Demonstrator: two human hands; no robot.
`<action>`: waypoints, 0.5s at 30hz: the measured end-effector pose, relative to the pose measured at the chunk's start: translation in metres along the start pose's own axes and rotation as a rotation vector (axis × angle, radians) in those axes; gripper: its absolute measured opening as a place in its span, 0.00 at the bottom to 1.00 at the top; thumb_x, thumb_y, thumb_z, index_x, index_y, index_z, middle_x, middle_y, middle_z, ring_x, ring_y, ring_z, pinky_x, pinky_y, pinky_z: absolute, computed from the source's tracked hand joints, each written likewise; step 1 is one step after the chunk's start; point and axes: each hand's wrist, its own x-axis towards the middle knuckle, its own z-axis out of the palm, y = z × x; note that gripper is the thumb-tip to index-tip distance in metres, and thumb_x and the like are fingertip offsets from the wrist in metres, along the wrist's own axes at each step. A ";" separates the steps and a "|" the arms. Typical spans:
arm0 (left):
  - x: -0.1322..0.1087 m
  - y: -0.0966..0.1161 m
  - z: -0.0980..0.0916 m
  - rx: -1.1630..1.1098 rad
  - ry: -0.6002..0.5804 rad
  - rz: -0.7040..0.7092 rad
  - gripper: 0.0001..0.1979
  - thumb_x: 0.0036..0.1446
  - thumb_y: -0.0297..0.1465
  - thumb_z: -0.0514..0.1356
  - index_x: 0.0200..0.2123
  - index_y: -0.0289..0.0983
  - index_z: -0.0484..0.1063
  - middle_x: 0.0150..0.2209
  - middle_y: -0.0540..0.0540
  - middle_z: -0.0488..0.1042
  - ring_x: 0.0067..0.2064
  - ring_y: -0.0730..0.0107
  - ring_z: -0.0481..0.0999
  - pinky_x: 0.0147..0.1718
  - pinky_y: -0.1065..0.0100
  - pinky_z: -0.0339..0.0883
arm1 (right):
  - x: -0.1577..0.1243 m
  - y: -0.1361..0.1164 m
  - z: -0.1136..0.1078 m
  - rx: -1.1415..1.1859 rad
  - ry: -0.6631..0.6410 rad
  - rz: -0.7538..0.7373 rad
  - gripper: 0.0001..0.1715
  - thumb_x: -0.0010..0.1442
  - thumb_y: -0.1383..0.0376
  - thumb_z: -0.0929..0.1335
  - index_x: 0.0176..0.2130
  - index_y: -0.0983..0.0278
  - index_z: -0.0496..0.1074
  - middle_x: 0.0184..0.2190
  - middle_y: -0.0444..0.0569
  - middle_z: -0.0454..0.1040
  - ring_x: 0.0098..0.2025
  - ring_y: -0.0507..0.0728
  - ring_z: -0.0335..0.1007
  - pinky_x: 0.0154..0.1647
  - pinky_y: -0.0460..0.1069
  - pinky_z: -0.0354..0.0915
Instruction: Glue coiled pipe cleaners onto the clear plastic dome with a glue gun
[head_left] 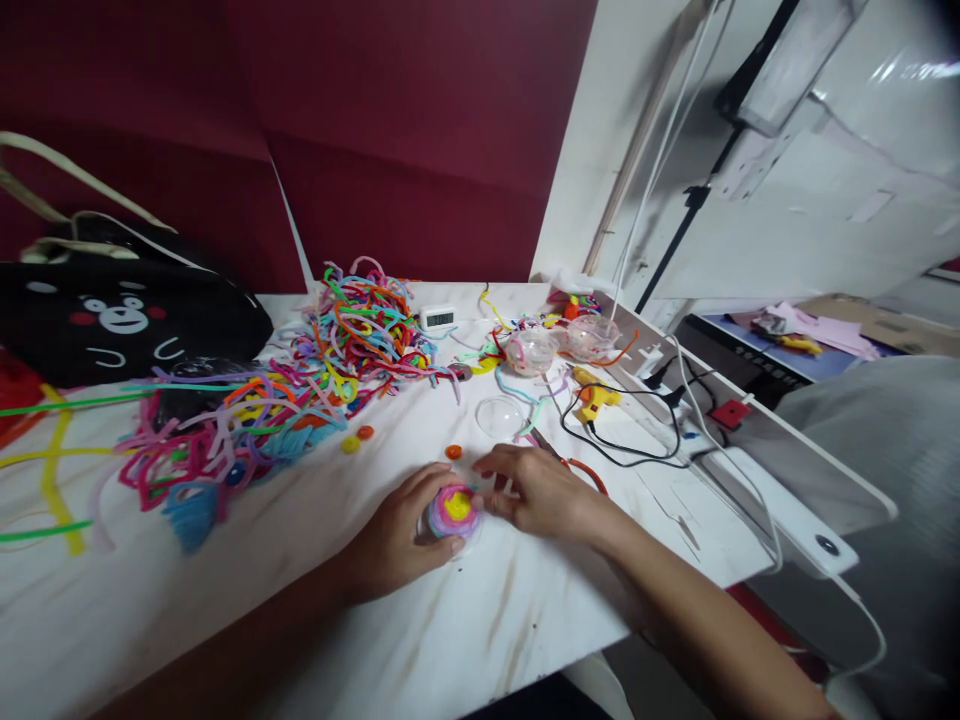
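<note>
My left hand is wrapped round a coiled pipe-cleaner piece, pink and lilac with a yellow middle, low over the white table. At its right edge, my right hand has its thumb and fingers curled close to the rim. Whether anything small is pinched between those fingertips I cannot make out. Just beyond the hands lies a small orange coil. A clear plastic half-shell rests behind the right hand, and orange-handled pliers or scissors are partly hidden by it.
A tangled heap of pipe cleaners covers the back left, beside a black bag. Clear plastic balls, a yellow glue gun with black cable and a white power strip are on the right. A small digital clock stands behind.
</note>
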 end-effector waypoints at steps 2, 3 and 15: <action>0.000 -0.001 0.001 0.004 -0.006 -0.004 0.23 0.48 0.27 0.62 0.50 0.39 0.66 0.54 0.40 0.71 0.57 0.55 0.71 0.56 0.55 0.67 | 0.021 -0.003 -0.010 -0.166 -0.006 0.050 0.20 0.61 0.62 0.69 0.53 0.63 0.72 0.44 0.52 0.78 0.39 0.56 0.76 0.40 0.49 0.67; -0.001 -0.002 0.001 0.005 -0.007 -0.009 0.23 0.48 0.26 0.62 0.50 0.39 0.66 0.54 0.40 0.71 0.57 0.55 0.71 0.56 0.55 0.67 | 0.034 -0.004 -0.014 -0.203 0.012 0.074 0.21 0.60 0.62 0.69 0.53 0.63 0.72 0.47 0.53 0.77 0.41 0.57 0.76 0.41 0.49 0.67; 0.000 0.000 0.000 -0.014 -0.029 -0.046 0.25 0.45 0.24 0.62 0.49 0.38 0.67 0.53 0.38 0.71 0.58 0.53 0.69 0.58 0.53 0.65 | 0.189 0.034 0.016 -0.360 0.160 0.384 0.20 0.66 0.60 0.67 0.55 0.64 0.68 0.53 0.53 0.70 0.49 0.60 0.72 0.48 0.59 0.71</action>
